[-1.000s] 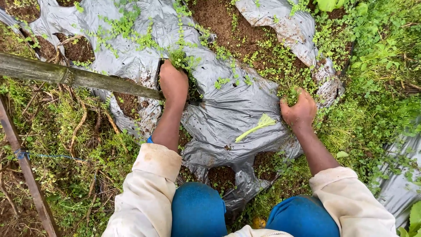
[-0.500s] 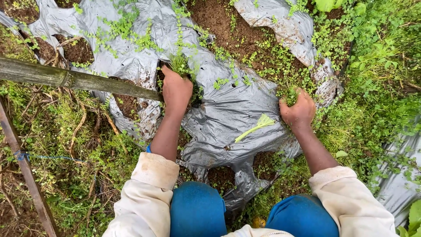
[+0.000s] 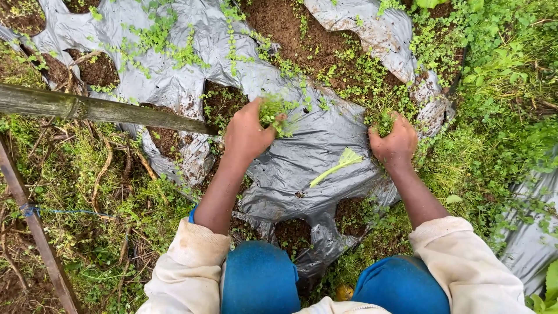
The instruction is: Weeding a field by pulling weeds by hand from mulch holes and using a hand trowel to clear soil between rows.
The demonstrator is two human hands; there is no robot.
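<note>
The left hand (image 3: 247, 132) is closed on a tuft of small green weeds (image 3: 273, 110) above the grey plastic sheet (image 3: 290, 166), while the right hand (image 3: 394, 142) grips another weed clump (image 3: 385, 122), a pale green stalk (image 3: 337, 167) lying between the 2 hands.

Cream sleeves (image 3: 192, 261) pushed up, blue trousers (image 3: 258, 279).

1. Ground: brown soil (image 3: 290, 23) lies bare in patches – damp-looking and crumbly.
2. A grey plastic mulch sheet (image 3: 302, 168), wrinkled and torn with holes, covers most of the bed.
3. Thick green grass (image 3: 500, 116) runs along the right edge.
4. A weathered bamboo pole (image 3: 87, 107) crosses at left – a thin wooden stake (image 3: 35, 227) slants below it.
5. Soft, even daylight.
</note>
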